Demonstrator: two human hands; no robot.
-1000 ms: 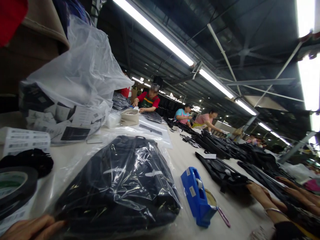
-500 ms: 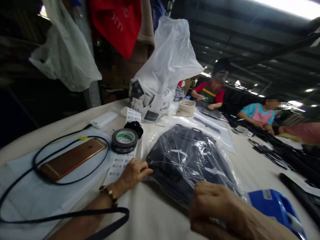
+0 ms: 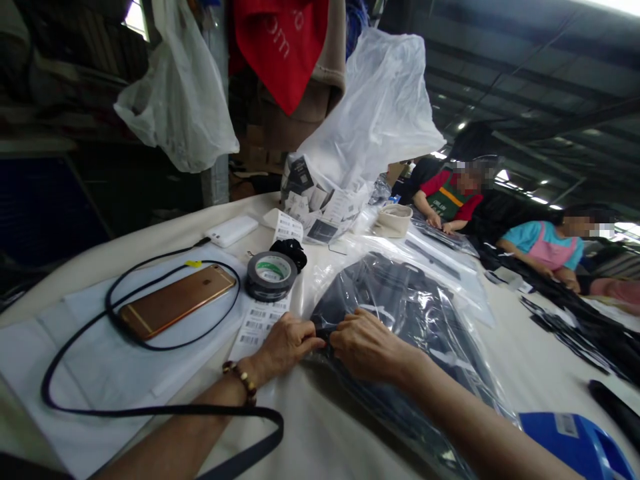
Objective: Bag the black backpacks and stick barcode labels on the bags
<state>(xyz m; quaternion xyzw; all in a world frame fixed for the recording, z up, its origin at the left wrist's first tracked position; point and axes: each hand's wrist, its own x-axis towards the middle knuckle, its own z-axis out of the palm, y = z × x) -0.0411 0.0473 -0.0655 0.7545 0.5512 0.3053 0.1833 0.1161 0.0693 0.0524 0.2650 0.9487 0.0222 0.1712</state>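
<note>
A dark folded garment in a clear plastic bag (image 3: 400, 313) lies on the white table (image 3: 125, 247) in front of me. My left hand (image 3: 287, 343) pinches the bag's near left corner. My right hand (image 3: 367, 347) lies beside it, fingers curled onto the same edge of the bag. The two hands almost touch. A bead bracelet is on my left wrist.
A gold phone (image 3: 177, 300) with a black cable, a roll of black tape (image 3: 271, 275), barcode labels (image 3: 260, 323), a white power bank (image 3: 231, 230) and a bag of tags (image 3: 345, 180) lie left and behind. A blue tape dispenser (image 3: 575, 447) sits at bottom right. Other people work farther along.
The view swung left and down. My right hand moved left along the bag to meet my left hand at the corner.
</note>
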